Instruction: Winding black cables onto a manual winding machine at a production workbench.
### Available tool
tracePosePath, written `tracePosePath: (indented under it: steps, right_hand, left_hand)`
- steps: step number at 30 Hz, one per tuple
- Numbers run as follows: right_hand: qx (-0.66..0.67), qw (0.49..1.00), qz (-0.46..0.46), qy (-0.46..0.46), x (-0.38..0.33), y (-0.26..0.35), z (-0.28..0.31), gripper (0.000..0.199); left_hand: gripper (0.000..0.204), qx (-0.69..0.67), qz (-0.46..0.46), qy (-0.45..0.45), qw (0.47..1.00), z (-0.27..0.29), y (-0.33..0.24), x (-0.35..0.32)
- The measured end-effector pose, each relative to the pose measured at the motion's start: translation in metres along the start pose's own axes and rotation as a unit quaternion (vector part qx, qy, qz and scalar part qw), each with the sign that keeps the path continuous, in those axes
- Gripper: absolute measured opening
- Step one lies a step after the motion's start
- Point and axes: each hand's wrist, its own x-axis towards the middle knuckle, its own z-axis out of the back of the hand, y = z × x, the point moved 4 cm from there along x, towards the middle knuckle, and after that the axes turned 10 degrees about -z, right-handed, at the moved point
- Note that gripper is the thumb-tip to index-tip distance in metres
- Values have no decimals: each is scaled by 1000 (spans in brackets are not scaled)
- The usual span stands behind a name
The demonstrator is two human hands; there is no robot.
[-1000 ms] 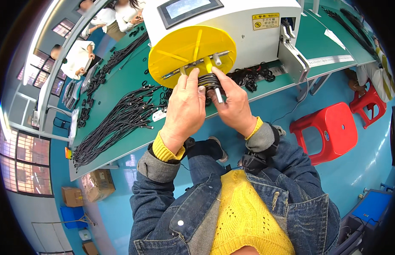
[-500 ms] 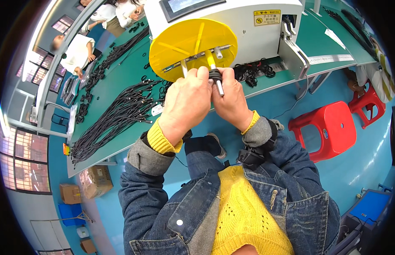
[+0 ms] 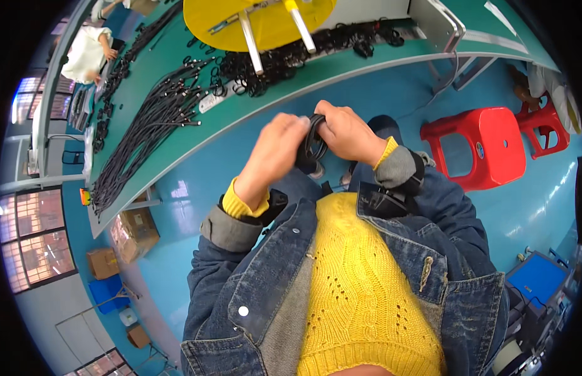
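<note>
The fingers [image 3: 330,113] of the right hand [image 3: 351,133] pinch the right side of a small coil of black cable [image 3: 314,139], thumb and fingertips closed around its upper part; the left hand [image 3: 275,150] is at the coil's left side, its fingers bent and its thumb toward the strands, but it is blurred, and whether those fingers pinch the cable or only touch it I cannot tell; the coil is between the two hands, in the air on the near side of the worktop [image 3: 172,147], apart from it and with the blue floor [image 3: 253,250] below; on the far side a yellow disc [image 3: 222,25] faces the person, with two pale rods, the left rod [image 3: 251,47] and the right rod [image 3: 303,31], pointing toward the near side, well apart from the coil; under the disc and along to the right lies a heap of looped black cables [image 3: 266,72]; to the left a long bundle of black cables [image 3: 140,128] stretches across the green surface toward the near left corner, a pale tag [image 3: 212,100] just beside its right end; at the far right stands a metal bracket [image 3: 438,25]; on the floor to the right is a red stool [image 3: 501,150], with a second red stool [image 3: 554,135] beyond it; at the far left a co-worker in a white top [image 3: 87,53] reaches toward the worktop.
</note>
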Motion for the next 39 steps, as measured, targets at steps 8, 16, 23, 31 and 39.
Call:
tracePosePath:
  steps: [8, 16, 23, 31, 39]
  right_hand:
    - [62, 990, -93, 88, -4, -3, -22, 20]
    - [-222, 940, 68, 252, -15, 3, -24, 21]
    - [-16, 979, -39, 198, -21, -27, -33, 19]
    - [-18, 989, -48, 142, -21, -41, -44, 20]
    - [26, 975, -58, 212, -17, -28, -4, 26]
  left_hand:
    - [29, -445, 198, 118, 865, -34, 13, -18]
    - [22, -396, 298, 351, 794, -55, 37, -27]
    - [23, -412, 290, 277, 818, -64, 43, -31]
    - [15, -423, 334, 307, 784, -62, 65, -31]
    - [9, -390, 257, 200, 861, -66, 65, -24]
